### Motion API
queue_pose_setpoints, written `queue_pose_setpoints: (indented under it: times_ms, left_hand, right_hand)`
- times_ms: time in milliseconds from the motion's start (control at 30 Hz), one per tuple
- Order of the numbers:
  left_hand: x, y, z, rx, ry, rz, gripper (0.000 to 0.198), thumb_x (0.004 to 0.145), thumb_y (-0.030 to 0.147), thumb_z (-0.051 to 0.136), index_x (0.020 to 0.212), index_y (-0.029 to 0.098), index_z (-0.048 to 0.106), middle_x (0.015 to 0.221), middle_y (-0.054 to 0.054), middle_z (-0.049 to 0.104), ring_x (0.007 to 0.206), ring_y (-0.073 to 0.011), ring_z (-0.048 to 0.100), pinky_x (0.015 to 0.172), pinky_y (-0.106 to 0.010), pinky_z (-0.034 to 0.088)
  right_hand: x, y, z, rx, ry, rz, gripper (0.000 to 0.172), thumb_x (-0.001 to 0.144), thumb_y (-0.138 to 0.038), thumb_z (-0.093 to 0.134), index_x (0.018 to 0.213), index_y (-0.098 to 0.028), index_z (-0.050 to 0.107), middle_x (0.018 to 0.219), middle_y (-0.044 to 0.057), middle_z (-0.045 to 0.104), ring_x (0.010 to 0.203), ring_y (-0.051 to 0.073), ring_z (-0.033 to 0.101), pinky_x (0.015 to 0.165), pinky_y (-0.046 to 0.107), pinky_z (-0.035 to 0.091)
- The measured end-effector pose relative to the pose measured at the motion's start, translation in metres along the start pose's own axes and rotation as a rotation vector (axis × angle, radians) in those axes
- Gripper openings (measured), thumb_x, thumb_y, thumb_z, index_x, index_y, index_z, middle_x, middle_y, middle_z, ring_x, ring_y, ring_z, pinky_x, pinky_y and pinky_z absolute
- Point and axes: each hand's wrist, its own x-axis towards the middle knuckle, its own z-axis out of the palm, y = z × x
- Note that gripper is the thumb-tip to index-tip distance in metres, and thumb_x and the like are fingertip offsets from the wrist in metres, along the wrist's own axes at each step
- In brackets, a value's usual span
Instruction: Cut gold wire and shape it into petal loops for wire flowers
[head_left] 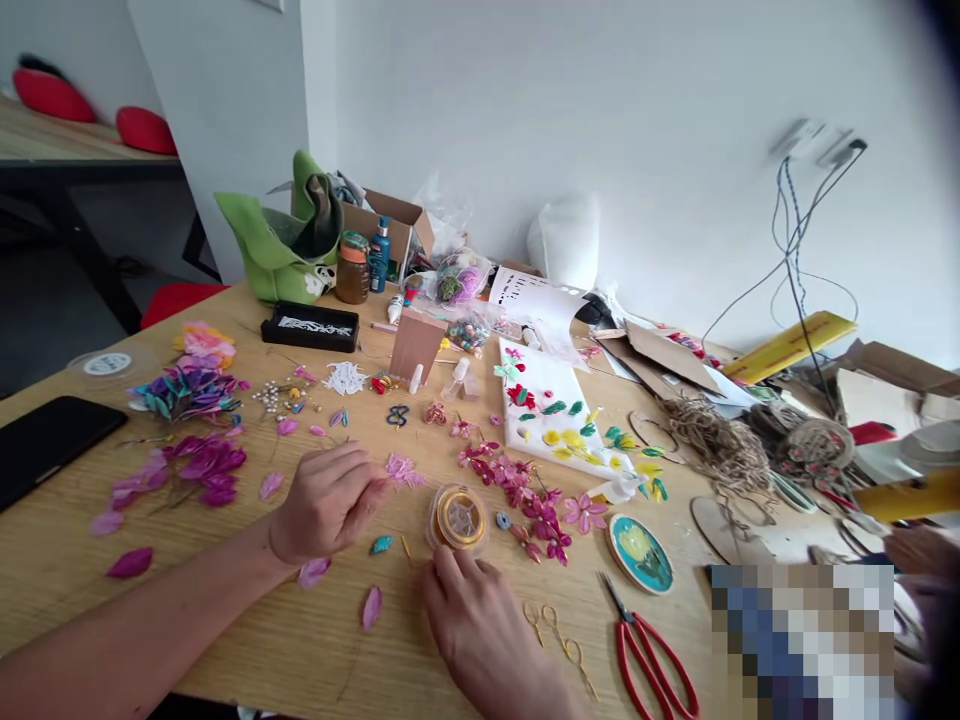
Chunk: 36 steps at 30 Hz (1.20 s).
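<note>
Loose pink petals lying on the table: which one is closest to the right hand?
The small pink petal just left of the right hand, on the bare wooden table. The other loose petals lie farther left, past the left arm.

red scissors (651, 655) | black phone (46, 440) | green bag (289, 240) | white board (551, 410) | twine (712, 445)

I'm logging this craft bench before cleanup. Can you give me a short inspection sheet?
Surface: wooden table, crowded.
Job's things: gold wire spool; pink flower piece; loose petals.
Clutter: red scissors, white board, twine, phone, green bag.
Hands: left hand pinching by the flower piece; right hand at the spool.
Cables: dark cables hang from a wall socket.
Surroundings: white wall, red cushions.
</note>
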Motion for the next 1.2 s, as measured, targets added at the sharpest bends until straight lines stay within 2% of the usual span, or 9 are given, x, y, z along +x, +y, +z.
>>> queue_pose_setpoints:
  times_ms: [133,233,333,433,533,667,800,1067,1200]
  left_hand:
    - [0.001,0.000,0.001,-0.022,-0.052,-0.033,0.015,0.085,0.005,0.049,0.079,0.014,0.060,0.065,-0.005,0.062,0.062,-0.0168,0.053,0.060,-0.030,0.043]
    - [0.001,-0.002,0.000,-0.024,-0.057,-0.035,0.014,0.086,0.006,0.048,0.081,0.013,0.059,0.065,-0.004,0.062,0.062,-0.0166,0.053,0.061,-0.029,0.043]
    - [0.000,-0.004,-0.001,-0.048,-0.083,-0.044,0.015,0.087,0.007,0.048,0.079,0.014,0.059,0.066,-0.004,0.062,0.063,-0.0164,0.053,0.062,-0.029,0.042]
    - [0.000,-0.006,-0.001,-0.068,-0.110,-0.080,0.016,0.089,0.010,0.048,0.080,0.014,0.059,0.068,-0.004,0.061,0.065,-0.0166,0.054,0.061,-0.029,0.042]
    - [0.001,-0.005,0.000,-0.138,-0.131,-0.167,0.014,0.090,0.012,0.048,0.091,0.014,0.061,0.077,-0.005,0.064,0.073,-0.0176,0.056,0.067,-0.030,0.043]
    - [0.001,-0.004,0.001,-0.410,-0.212,-0.242,0.017,0.091,0.016,0.050,0.105,0.017,0.061,0.094,-0.006,0.065,0.091,-0.0180,0.057,0.082,-0.031,0.045]
    - [0.000,-0.004,0.004,-0.577,-0.248,-0.309,0.012,0.091,0.023,0.053,0.093,0.018,0.064,0.084,-0.004,0.063,0.086,-0.0179,0.056,0.077,-0.029,0.045]
    - [0.007,-0.007,0.003,-0.659,-0.277,-0.497,0.022,0.091,0.027,0.053,0.075,0.019,0.065,0.073,-0.001,0.062,0.078,-0.0162,0.056,0.073,-0.027,0.042]
    - [0.004,-0.006,0.004,-0.654,-0.338,-0.569,0.023,0.089,0.031,0.053,0.073,0.019,0.064,0.073,-0.001,0.060,0.076,-0.0160,0.055,0.071,-0.026,0.041]
  right_hand:
    - [0.009,0.003,-0.009,0.064,0.032,0.080,0.013,0.081,-0.009,0.060,0.088,-0.018,0.055,0.086,0.004,0.058,0.070,0.019,0.056,0.049,0.031,0.038]
    - [0.014,-0.001,-0.008,0.029,0.043,0.018,0.008,0.082,-0.013,0.060,0.079,-0.019,0.056,0.077,0.003,0.056,0.069,0.021,0.055,0.045,0.032,0.032]
    - [0.016,-0.009,-0.001,-0.019,0.060,-0.017,0.012,0.073,-0.008,0.064,0.072,-0.018,0.057,0.072,0.004,0.056,0.065,0.021,0.054,0.042,0.032,0.027]
    - [0.014,-0.015,0.006,-0.021,0.097,0.041,0.016,0.069,-0.003,0.062,0.074,-0.017,0.056,0.074,0.005,0.057,0.061,0.021,0.053,0.042,0.031,0.024]
    - [0.016,-0.014,-0.001,0.021,0.118,0.145,0.019,0.072,0.001,0.054,0.077,-0.017,0.055,0.076,0.005,0.057,0.061,0.019,0.052,0.045,0.030,0.026]
    - [0.030,-0.002,-0.025,0.245,0.162,0.322,0.018,0.085,-0.002,0.043,0.084,-0.018,0.051,0.084,0.005,0.056,0.069,0.016,0.052,0.054,0.026,0.031]
    - [0.050,0.007,-0.042,0.504,0.202,0.446,0.019,0.095,-0.014,0.036,0.080,-0.019,0.048,0.076,0.002,0.055,0.064,0.013,0.050,0.057,0.024,0.031]
    - [0.060,0.012,-0.022,1.146,0.240,0.559,0.033,0.098,-0.041,0.037,0.082,-0.018,0.055,0.066,-0.001,0.054,0.059,0.010,0.051,0.057,0.021,0.036]
    - [0.058,0.013,-0.015,1.155,0.234,0.597,0.027,0.092,-0.040,0.049,0.079,-0.017,0.056,0.063,-0.002,0.051,0.057,0.010,0.046,0.054,0.021,0.034]
